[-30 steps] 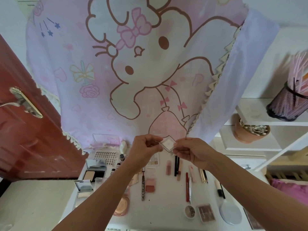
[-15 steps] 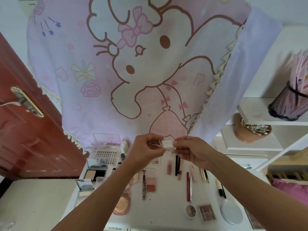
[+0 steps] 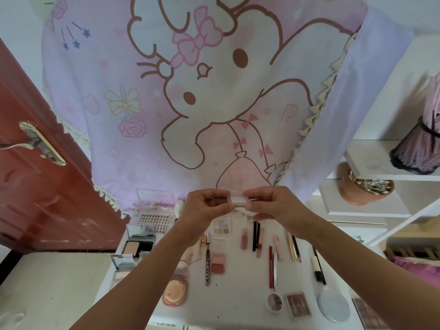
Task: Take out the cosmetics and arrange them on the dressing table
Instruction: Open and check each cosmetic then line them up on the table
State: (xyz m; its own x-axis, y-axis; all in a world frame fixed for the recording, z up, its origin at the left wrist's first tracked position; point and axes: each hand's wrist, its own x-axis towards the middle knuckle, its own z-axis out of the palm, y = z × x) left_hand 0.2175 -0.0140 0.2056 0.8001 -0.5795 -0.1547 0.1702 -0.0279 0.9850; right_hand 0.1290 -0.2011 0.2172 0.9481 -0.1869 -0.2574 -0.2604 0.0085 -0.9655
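open powder compact [image 3: 137, 247] sits at left edge of dressing table [image 3: 240, 296]; left hand [image 3: 205, 207] pinches left end of small clear case [image 3: 238, 201], right hand [image 3: 273, 206] pinches right end; case held level in air above table's back, over rows of makeup; round white lid [image 3: 333, 306] lies front right

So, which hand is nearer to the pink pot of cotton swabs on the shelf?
Right. The right hand is left of the pot; the left hand is farther left, beyond the small case both hold.
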